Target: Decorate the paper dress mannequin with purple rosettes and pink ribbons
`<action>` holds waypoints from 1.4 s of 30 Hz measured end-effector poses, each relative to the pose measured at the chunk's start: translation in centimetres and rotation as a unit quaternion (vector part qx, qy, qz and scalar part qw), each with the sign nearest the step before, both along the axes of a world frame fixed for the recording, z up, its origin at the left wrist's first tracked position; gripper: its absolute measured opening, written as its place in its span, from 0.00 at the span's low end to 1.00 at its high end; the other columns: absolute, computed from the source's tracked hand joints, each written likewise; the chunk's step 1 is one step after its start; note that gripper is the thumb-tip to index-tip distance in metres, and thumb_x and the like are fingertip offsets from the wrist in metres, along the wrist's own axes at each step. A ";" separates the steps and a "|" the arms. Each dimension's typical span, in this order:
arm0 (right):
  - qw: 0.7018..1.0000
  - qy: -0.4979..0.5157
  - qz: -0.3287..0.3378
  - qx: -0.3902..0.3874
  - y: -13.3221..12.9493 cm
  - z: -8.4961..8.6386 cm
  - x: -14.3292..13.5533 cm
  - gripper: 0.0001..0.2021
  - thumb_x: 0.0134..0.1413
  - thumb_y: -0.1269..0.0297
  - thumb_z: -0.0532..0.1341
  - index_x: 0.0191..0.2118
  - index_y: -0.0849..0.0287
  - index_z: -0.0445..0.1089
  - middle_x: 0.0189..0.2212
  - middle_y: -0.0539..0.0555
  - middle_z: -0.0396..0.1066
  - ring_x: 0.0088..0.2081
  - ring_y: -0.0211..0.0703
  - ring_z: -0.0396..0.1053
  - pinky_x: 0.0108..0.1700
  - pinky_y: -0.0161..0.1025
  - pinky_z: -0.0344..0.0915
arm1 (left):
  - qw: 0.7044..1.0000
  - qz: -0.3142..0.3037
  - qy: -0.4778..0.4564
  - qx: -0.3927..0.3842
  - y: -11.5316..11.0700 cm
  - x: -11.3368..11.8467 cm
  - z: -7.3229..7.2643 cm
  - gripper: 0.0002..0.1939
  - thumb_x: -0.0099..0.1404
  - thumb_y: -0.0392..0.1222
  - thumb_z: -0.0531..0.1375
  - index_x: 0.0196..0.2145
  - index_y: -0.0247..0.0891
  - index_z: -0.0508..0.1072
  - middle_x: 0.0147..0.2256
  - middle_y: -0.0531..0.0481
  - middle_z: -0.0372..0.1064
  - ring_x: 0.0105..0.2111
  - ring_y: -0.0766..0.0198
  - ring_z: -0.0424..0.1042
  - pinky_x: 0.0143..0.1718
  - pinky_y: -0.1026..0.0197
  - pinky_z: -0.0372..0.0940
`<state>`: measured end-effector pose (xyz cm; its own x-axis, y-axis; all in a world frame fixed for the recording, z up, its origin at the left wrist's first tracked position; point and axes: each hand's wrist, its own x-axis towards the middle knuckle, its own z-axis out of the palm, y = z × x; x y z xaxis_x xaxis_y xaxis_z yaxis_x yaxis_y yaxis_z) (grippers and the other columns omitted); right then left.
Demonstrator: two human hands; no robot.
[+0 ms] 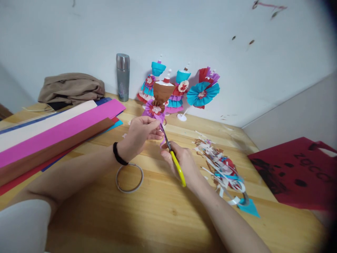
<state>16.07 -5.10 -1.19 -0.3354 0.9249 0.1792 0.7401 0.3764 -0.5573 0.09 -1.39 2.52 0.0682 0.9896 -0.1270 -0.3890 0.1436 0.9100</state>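
Note:
My right hand point(181, 160) grips a pair of scissors point(177, 165) with yellow handles, the blades pointing up and away from me. Their tips reach the purple paper point(160, 118) that the fingertips of my left hand point(140, 133) pinch. This paper is at the lower part of a miniature dress form point(163, 92) with a brown paper bodice and a flower point(156, 110) at the waist. A thin purple strip hangs below my left fingers. Whether the blades are closed on the paper, I cannot tell.
Other paper-dressed miniature forms point(175, 102) stand by the wall. A grey flask point(123, 78), brown cloth point(72, 88) and paper sheets point(63, 128) lie left. A tape ring point(129, 178) lies near my left wrist. Paper scraps point(221, 165) and a red bag point(297, 172) are right.

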 end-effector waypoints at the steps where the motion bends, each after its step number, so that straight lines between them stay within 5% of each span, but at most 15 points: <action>1: 1.000 0.000 0.001 -0.003 0.0 0.0 0.0 0.27 0.61 0.40 0.45 0.35 0.60 0.68 0.23 0.57 0.72 0.24 0.47 0.72 0.28 0.37 0.58 | 1.000 -0.001 0.001 -0.001 0.0 0.0 0.0 0.10 0.64 0.30 0.58 0.25 0.30 0.69 0.20 0.50 0.70 0.19 0.68 0.72 0.24 0.67 0.68; 19: 0.994 0.075 0.052 -0.055 -0.9 1.6 0.1 0.18 0.64 0.49 0.48 0.33 0.59 0.63 0.19 0.48 0.60 0.21 0.36 0.58 0.26 0.34 0.55 | 0.999 -0.047 -0.011 0.017 0.1 -0.4 -0.2 0.09 0.64 0.33 0.58 0.25 0.30 0.70 0.22 0.49 0.69 0.21 0.68 0.72 0.24 0.67 0.69; 42: 0.987 0.133 0.049 -0.078 -0.9 1.3 0.2 0.20 0.63 0.47 0.50 0.33 0.59 0.66 0.15 0.46 0.59 0.19 0.36 0.59 0.23 0.34 0.55 | 0.998 -0.029 0.022 0.047 0.0 -0.3 -0.3 0.07 0.59 0.37 0.63 0.25 0.31 0.72 0.23 0.49 0.71 0.21 0.68 0.71 0.25 0.66 0.69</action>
